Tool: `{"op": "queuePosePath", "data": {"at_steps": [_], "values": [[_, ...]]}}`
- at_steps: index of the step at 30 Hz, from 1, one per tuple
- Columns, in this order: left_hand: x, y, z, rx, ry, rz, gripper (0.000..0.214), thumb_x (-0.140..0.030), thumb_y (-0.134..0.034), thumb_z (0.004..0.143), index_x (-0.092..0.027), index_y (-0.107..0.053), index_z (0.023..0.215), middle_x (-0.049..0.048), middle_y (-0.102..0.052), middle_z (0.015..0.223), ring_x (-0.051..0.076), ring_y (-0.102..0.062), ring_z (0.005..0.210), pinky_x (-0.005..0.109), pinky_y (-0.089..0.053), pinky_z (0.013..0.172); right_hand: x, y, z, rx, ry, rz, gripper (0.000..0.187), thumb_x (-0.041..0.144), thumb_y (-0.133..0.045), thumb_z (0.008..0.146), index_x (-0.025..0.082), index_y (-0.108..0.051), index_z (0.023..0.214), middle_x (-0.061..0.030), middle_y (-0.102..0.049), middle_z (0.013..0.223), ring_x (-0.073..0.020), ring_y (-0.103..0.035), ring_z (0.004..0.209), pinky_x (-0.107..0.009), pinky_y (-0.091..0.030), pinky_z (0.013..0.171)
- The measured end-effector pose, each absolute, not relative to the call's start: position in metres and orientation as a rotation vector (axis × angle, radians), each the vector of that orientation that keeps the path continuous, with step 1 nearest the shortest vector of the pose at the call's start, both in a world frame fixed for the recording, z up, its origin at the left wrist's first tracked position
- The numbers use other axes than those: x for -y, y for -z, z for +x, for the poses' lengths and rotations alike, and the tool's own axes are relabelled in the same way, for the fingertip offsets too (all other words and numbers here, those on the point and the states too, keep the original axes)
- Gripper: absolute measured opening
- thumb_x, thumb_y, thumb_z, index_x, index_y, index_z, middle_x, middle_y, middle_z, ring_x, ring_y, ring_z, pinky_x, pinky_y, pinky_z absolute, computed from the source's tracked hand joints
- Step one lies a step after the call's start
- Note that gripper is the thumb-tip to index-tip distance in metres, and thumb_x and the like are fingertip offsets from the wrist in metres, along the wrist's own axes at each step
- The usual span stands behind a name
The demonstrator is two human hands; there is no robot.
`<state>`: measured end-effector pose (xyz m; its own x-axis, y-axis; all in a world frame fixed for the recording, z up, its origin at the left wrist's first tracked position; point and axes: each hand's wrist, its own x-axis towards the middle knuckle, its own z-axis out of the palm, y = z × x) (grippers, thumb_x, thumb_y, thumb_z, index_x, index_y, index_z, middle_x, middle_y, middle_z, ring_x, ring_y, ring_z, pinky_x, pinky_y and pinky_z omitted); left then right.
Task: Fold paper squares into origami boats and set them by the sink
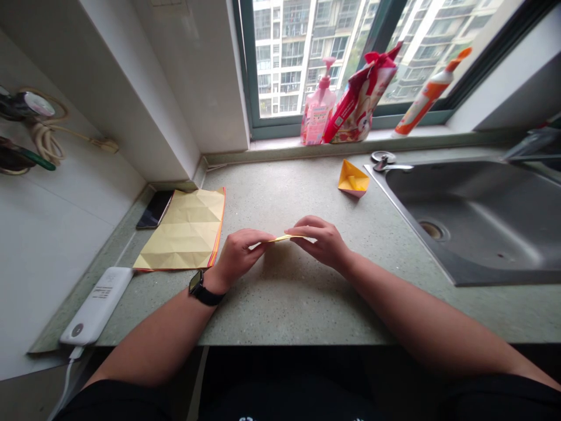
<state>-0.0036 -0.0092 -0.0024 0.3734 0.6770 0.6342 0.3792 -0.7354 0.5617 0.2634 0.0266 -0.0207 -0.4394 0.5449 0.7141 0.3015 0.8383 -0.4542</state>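
My left hand (239, 255) and my right hand (319, 240) meet over the middle of the grey counter (284, 292). Both pinch a small folded yellow paper (284, 238), seen almost edge-on between the fingertips. A black watch sits on my left wrist. To the left lies a stack of creased yellow paper sheets (186, 231) with red edges showing beneath. A finished folded yellow paper shape (353, 178) stands farther back, near the sink's corner.
A steel sink (473, 216) fills the right side. A phone (154, 209) and a white power bank (99, 304) lie at the left. On the windowsill stand a pink pump bottle (318, 111), a red pouch (362, 99) and an orange bottle (427, 96).
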Motion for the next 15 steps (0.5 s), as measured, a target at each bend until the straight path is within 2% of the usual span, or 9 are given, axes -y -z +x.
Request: {"op": "queuePosePath", "data": {"at_steps": [5,9,12,15], "values": [[0.006,-0.003,-0.007,-0.990,-1.436,2.526,0.008,-0.016,-0.075,0.102,-0.024,-0.077,0.102,0.0060,-0.084,0.119,0.023,-0.077,0.113,0.045,-0.064,0.100,-0.036,0.030,0.266,2.042,-0.330,-0.963,0.036,0.017,-0.063,0.101,0.029,-0.079,0.131,-0.0081,-0.076,0.112,-0.0257,-0.073,0.104,-0.044,-0.062,0.094],[0.003,0.006,-0.003,-1.015,-1.187,2.600,0.014,-0.012,-0.067,0.103,-0.021,-0.070,0.093,0.0079,-0.082,0.125,0.025,-0.076,0.120,0.049,-0.062,0.110,-0.042,0.036,0.267,1.953,-0.367,-1.172,0.048,0.011,-0.054,0.098,0.025,-0.074,0.139,-0.0109,-0.074,0.123,-0.0284,-0.072,0.115,-0.050,-0.059,0.105],[0.004,0.014,0.007,-0.971,-0.938,2.672,0.013,-0.011,-0.064,0.102,-0.020,-0.071,0.098,0.0094,-0.078,0.137,0.029,-0.069,0.137,0.053,-0.058,0.118,-0.042,0.036,0.267,1.949,-0.364,-1.196,0.045,0.013,-0.054,0.098,0.024,-0.075,0.137,-0.0118,-0.075,0.124,-0.0288,-0.072,0.118,-0.049,-0.058,0.108],[0.008,0.020,0.020,-0.908,-0.712,2.713,0.013,-0.019,-0.062,0.106,-0.021,-0.073,0.112,0.0094,-0.071,0.150,0.030,-0.057,0.152,0.053,-0.049,0.128,-0.040,0.035,0.266,2.044,-0.348,-1.165,0.036,0.019,-0.056,0.101,0.024,-0.080,0.127,-0.0120,-0.077,0.124,-0.0295,-0.072,0.118,-0.050,-0.058,0.108]]}}
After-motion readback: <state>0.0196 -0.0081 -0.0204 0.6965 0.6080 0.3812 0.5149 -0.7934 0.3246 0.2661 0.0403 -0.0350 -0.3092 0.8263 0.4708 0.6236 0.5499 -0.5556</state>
